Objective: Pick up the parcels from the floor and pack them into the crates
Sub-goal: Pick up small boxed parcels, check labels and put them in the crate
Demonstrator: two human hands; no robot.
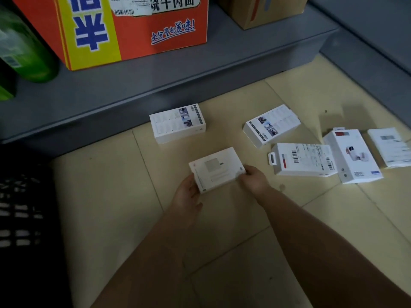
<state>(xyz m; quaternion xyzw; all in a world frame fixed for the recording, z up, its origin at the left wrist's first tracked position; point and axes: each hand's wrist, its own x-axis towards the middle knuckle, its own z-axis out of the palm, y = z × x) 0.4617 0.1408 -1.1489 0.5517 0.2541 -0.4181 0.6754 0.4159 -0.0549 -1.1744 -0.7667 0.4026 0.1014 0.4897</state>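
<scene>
Your left hand (189, 193) and right hand (253, 178) grip the white box (216, 168) by its short ends, low over the floor (111, 196). It looks light, stiff and smooth, so pinch the edges firmly. Five other boxes (178, 123) lie beyond and to the right, and nothing seems to block the black crate (22, 207) on your left.

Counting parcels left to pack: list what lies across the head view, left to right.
Black slotted plastic crate → white cardboard box farthest left → plain white box nearest the camera → white box printed with photos → white box with barcode labels → white box with red top band → white box at right edge.
</scene>
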